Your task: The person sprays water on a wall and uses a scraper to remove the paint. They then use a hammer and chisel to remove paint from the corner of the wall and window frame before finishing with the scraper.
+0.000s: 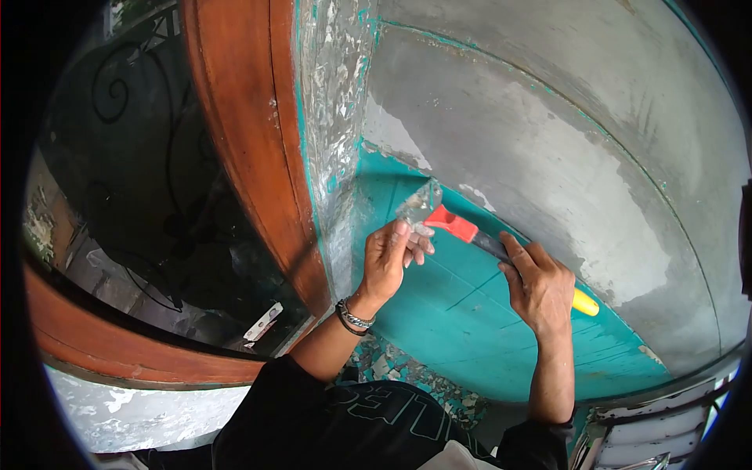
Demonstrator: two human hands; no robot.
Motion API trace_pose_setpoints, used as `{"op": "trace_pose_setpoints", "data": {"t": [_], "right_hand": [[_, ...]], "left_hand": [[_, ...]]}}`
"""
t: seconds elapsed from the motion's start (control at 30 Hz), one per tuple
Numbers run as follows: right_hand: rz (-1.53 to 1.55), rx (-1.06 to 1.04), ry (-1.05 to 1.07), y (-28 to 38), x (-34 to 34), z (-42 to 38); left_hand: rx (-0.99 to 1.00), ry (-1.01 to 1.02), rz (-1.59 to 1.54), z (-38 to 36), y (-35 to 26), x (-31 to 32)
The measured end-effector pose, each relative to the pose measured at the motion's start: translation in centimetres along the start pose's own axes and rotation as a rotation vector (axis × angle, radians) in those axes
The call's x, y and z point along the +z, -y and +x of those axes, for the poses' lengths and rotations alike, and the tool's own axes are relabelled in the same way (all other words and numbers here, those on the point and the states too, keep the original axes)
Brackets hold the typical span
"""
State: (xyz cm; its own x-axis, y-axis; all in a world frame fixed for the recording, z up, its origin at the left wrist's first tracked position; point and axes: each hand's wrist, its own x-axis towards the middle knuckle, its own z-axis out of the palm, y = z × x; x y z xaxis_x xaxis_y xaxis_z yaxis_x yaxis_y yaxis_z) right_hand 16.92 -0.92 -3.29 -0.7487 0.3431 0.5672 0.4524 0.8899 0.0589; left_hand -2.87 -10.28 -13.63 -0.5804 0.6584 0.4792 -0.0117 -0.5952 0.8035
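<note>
My right hand (539, 286) is wrapped round the dark handle of a paint scraper (453, 223), which has a red collar and a yellow end. Its flat blade (421, 201), smeared with pale residue, points up and left. At the lower corner of the blade, my left hand (392, 252) has its thumb and fingers curled in against the metal; the exact contact is partly hidden. Behind both hands is a wall with a band of teal paint (470, 313). Above that band the wall shows bare grey plaster (501, 117) with lighter patches.
An orange-brown wooden frame (254, 141) borders dark glass (133, 157) on the left. Between frame and wall runs a strip of flaking paint (333, 102). Paint chips (399, 364) lie in a heap below. Slatted pale panels (658, 427) stand at lower right.
</note>
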Motion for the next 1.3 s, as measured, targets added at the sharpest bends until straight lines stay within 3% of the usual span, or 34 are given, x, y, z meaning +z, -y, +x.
{"op": "trace_pose_setpoints", "data": {"t": [0.07, 0.2, 0.37, 0.57, 0.8, 1.3], "right_hand": [[-0.002, -0.011, 0.025, 0.1, -0.5, 0.7], [-0.019, -0.045, 0.043, -0.8, -1.5, 0.6], [-0.067, -0.104, 0.054, 0.3, -1.2, 2.5], [-0.048, -0.248, -0.042, 2.3, 2.4, 6.5], [-0.142, -0.127, 0.059, 1.8, -1.6, 2.6], [-0.144, -0.148, 0.084, 2.3, -1.9, 4.7]], "left_hand": [[-0.041, -0.077, -0.065, 0.2, -0.7, -0.1], [-0.018, 0.027, 0.005, 0.1, -1.1, -0.4], [-0.017, 0.014, 0.019, 0.8, -1.2, -1.7], [-0.09, -0.263, -0.032, 1.0, 0.4, -5.3], [-0.089, -0.026, -0.021, -0.7, -0.4, -2.5], [-0.108, -0.016, -0.03, -0.1, -0.1, -3.2]]}}
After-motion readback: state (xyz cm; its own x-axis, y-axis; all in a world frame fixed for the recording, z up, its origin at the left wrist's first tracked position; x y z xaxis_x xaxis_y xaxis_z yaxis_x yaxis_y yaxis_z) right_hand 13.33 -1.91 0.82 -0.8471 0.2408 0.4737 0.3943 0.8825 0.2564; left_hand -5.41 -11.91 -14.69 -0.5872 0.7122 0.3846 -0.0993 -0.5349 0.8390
